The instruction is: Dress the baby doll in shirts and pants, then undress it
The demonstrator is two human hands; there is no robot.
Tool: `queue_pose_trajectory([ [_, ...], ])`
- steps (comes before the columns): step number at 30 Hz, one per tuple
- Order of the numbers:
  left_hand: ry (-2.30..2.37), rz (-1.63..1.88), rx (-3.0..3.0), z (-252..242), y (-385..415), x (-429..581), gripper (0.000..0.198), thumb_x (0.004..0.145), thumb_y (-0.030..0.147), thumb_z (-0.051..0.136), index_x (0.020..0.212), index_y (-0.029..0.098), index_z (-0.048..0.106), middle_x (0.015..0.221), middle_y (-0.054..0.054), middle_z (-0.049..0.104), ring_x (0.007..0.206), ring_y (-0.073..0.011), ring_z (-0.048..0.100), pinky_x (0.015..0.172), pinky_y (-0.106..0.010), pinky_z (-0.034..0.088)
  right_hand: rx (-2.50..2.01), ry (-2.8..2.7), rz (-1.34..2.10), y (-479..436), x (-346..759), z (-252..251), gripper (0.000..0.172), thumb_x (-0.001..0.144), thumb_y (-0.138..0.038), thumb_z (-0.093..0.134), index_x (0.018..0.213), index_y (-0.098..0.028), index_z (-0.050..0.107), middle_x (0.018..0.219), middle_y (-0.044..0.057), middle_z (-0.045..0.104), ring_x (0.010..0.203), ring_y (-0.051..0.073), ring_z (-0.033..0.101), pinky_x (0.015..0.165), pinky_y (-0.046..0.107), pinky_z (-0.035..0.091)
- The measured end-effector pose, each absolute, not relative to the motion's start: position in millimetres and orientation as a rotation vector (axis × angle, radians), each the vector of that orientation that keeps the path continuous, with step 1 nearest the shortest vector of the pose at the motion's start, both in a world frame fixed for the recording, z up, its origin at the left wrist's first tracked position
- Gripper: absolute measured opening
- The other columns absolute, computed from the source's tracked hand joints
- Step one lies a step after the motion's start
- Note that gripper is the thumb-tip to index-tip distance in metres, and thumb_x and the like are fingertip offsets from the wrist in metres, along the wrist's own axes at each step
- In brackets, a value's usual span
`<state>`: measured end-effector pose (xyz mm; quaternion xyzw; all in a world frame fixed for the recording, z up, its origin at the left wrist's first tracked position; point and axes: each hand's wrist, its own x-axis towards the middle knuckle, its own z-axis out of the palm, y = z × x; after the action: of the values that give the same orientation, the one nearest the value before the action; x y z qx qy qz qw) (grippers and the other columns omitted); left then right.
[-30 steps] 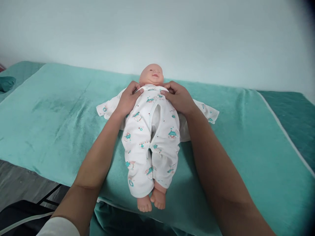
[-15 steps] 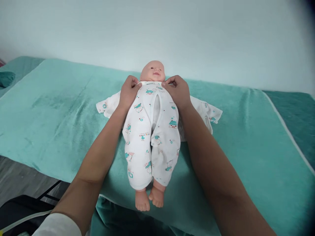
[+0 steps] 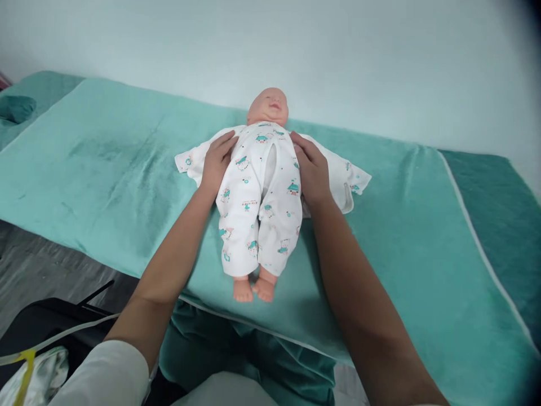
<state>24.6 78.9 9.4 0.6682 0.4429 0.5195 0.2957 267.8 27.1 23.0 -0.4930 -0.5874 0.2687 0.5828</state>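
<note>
The left hand (image 3: 218,160) lies along one side of a doll (image 3: 269,107), its fingers stretched toward the doll's shoulder, and the right hand (image 3: 311,172) lies along the other side, fingers pointing up the same way. Neither is clenched into a fist; both rest against the clothed body, though whether the hidden fingertips pinch any cloth I cannot tell. Between them the doll is on its back in the middle of a light green sheet (image 3: 122,175), head away from the person and bare feet (image 3: 253,290) toward them. Its white printed pants (image 3: 240,208) reach up over the chest, almost to the chin (there is an open slit at the crotch, with something pale showing through). Under the pants is a matching shirt (image 3: 332,163), its sleeves spread out to both sides on the sheet. A pale edge divides the sheet from a darker green cover (image 3: 499,214) on the right, and a bunched green cloth (image 3: 17,109) sits at the far left corner. Behind it all stands a plain pale wall (image 3: 270,45). Near the person's white sleeve (image 3: 107,372), a pale tube (image 3: 76,328) runs past a yellow strip (image 3: 26,372), above grey floor (image 3: 25,248).
</note>
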Motion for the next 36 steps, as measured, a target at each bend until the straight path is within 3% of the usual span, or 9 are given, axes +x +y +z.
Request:
queue_pose_trajectory([
  [4,1.402,1.410,1.741,1.3,13.2,6.8,0.027,0.091,0.021,0.063,0.112,0.024,0.079,0.138,-0.008,0.071,0.137,-0.0267,0.059,0.124,-0.048,0.040,-1.157,-1.421,0.547,-45.2,249.7,28.0,0.039,0.097,-0.053,0.063,0.131,-0.034,0.067,0.155,0.002,0.059,0.154,0.026,0.045,0.131,0.058,0.030],
  [8,1.462,1.383,1.723,-1.2,-80.1,-12.9,0.026,0.091,0.021,0.060,0.112,0.026,0.074,0.123,-0.007,0.073,0.121,-0.0243,0.066,0.109,-0.044,0.052,-1.141,-1.666,0.466,-135.5,231.5,28.8,0.038,0.095,-0.039,0.067,0.133,-0.036,0.064,0.158,0.005,0.054,0.157,0.029,0.040,0.131,0.063,0.030],
  [10,1.371,1.295,1.757,-3.4,-124.7,-19.4,0.023,0.091,0.022,0.061,0.110,0.029,0.072,0.115,-0.005,0.073,0.110,-0.0230,0.068,0.100,-0.042,0.055,-1.171,-1.731,0.396,-172.4,225.3,27.4,0.038,0.093,-0.033,0.070,0.130,-0.037,0.063,0.154,0.007,0.057,0.155,0.032,0.042,0.127,0.066,0.035],
  [14,1.264,1.116,1.929,-10.2,-183.8,-20.6,0.033,0.087,0.019,0.068,0.117,0.031,0.065,0.121,-0.007,0.072,0.115,-0.0266,0.068,0.101,-0.047,0.052,-1.218,-1.894,0.370,-217.1,210.5,27.7,0.043,0.091,-0.024,0.070,0.131,-0.037,0.059,0.137,0.009,0.066,0.142,0.034,0.055,0.118,0.065,0.044],
  [18,1.324,1.082,2.067,-18.6,-199.7,-11.4,0.038,0.084,0.017,0.070,0.118,0.030,0.059,0.119,-0.009,0.073,0.112,-0.0299,0.068,0.095,-0.049,0.049,-1.369,-1.999,0.274,-235.9,190.9,32.3,0.042,0.094,-0.018,0.061,0.132,-0.035,0.055,0.130,0.009,0.071,0.136,0.035,0.059,0.116,0.068,0.041],
  [23,1.331,1.220,1.996,-20.3,-198.7,-1.5,0.014,0.096,0.020,0.056,0.106,0.030,0.060,0.106,-0.007,0.074,0.102,-0.0271,0.069,0.090,-0.048,0.049,-1.543,-2.056,0.144,-239.7,173.5,33.8,0.047,0.089,-0.012,0.060,0.132,-0.031,0.057,0.133,0.011,0.071,0.128,0.037,0.062,0.113,0.065,0.043],
  [31,1.130,1.502,1.818,0.7,-211.7,-5.4,0.009,0.101,0.020,0.057,0.105,0.027,0.062,0.098,-0.003,0.069,0.092,-0.0176,0.067,0.081,-0.035,0.054,-1.477,-1.968,-0.012,-225.1,161.7,23.5,0.014,0.097,-0.015,0.059,0.100,-0.029,0.057,0.096,0.002,0.074,0.097,0.026,0.068,0.116,0.055,0.042],
  [36,1.201,1.607,1.822,-4.7,-214.8,-15.5,0.011,0.098,0.014,0.060,0.105,0.022,0.064,0.096,-0.002,0.068,0.090,-0.0151,0.067,0.080,-0.030,0.054,-1.280,-1.930,-0.022,-239.9,158.8,29.1,0.015,0.095,-0.012,0.063,0.101,-0.025,0.057,0.091,0.001,0.071,0.089,0.020,0.067,0.115,0.051,0.044],
])
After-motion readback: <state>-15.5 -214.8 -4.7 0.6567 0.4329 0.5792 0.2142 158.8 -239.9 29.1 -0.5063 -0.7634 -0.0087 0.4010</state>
